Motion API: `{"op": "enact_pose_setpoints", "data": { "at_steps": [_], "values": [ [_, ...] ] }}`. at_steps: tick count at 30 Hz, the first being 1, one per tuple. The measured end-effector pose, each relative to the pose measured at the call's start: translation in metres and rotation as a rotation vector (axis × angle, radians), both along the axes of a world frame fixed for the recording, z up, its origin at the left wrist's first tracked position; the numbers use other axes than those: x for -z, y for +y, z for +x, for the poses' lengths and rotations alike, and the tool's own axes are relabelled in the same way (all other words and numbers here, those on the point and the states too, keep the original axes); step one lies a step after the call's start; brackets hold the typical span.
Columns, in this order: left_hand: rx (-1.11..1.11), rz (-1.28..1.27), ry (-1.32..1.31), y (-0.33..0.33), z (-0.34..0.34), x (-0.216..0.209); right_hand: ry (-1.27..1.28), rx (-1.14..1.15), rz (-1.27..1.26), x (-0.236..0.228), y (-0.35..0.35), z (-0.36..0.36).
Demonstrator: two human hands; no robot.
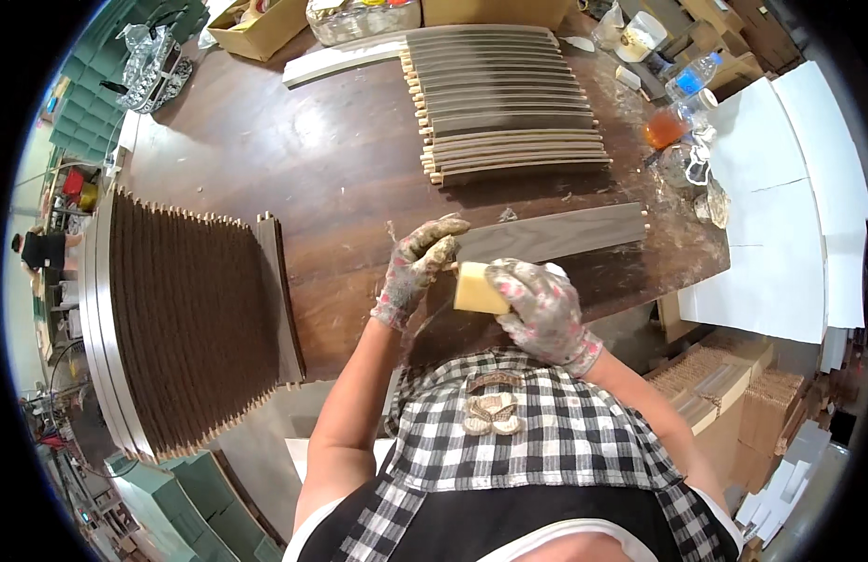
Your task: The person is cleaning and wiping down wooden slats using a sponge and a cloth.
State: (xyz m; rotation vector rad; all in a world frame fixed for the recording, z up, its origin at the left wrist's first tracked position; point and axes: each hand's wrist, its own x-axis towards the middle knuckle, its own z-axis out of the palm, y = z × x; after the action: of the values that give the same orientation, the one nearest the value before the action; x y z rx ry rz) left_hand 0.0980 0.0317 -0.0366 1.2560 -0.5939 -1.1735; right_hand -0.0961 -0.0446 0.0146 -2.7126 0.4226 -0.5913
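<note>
In a stained, flower-patterned glove, my left hand [420,267] grips the left end of a grey-brown wooden slat [565,232] over the table's near side. Small dowel pegs stick out of the slat's ends. My right hand [546,309], gloved alike, is closed around a yellow sponge block [481,288]. The sponge is just below the slat's left end, close to my left fingers. Whether it touches the wood I cannot tell. Beyond the slat lies a row of similar slats [509,98] with pegs along both sides.
A dense stack of dark slats [185,323] stands at the table's left. On the right are an amber-liquid bottle [666,128], a clear blue-capped bottle [693,77], a white tub [640,37] and white sheets [762,211]. Cardboard boxes [256,30] line the far edge.
</note>
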Motion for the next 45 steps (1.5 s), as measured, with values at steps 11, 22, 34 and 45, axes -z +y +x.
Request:
{"op": "enact_pose_setpoints", "data": {
  "at_steps": [11,22,34,45],
  "values": [
    [-0.002,0.027,-0.008,0.004,0.004,-0.002,0.050,0.544,-0.037,0.003,-0.084,-0.144],
    [-0.092,-0.031,-0.231,0.008,-0.006,-0.010,-0.717,1.060,0.502,-0.013,-0.194,-0.213],
    [-0.172,-0.105,-0.146,0.026,0.001,0.010,-0.095,1.301,0.229,0.036,-0.294,-0.300],
    [-0.102,0.028,-0.386,0.017,0.002,-0.014,-0.898,0.717,0.816,-0.025,-0.175,-0.188]
  ]
}}
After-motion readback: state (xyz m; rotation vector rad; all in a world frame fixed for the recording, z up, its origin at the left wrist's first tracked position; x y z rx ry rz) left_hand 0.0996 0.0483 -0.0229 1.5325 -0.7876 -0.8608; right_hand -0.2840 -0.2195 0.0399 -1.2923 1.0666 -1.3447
